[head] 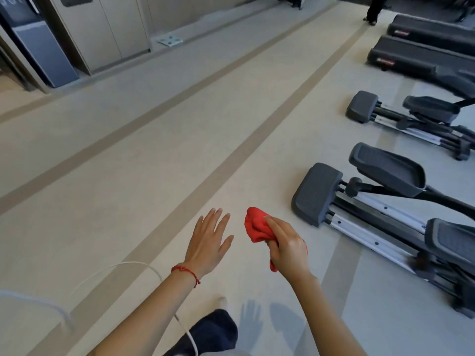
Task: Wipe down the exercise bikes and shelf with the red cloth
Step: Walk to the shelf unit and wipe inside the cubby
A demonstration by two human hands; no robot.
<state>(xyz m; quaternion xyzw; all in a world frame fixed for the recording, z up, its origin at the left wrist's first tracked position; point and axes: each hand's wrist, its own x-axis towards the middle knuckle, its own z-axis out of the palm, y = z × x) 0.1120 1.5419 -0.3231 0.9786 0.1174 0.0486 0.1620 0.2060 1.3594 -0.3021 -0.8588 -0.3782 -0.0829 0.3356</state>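
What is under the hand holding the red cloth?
Under the right hand the red cloth is bunched in its fingers, above bare floor with the hands' shadows. How much cloth is tucked inside the fist is hidden.

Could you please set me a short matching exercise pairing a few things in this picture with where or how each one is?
Column one:
1. red cloth
2. left hand
3. red string bracelet
4. nearest machine

Column two:
A. on the floor at right
B. bunched in the right hand
C. open, fingers spread, holding nothing
D. around the left wrist

Pairs: 1-B, 2-C, 3-D, 4-A
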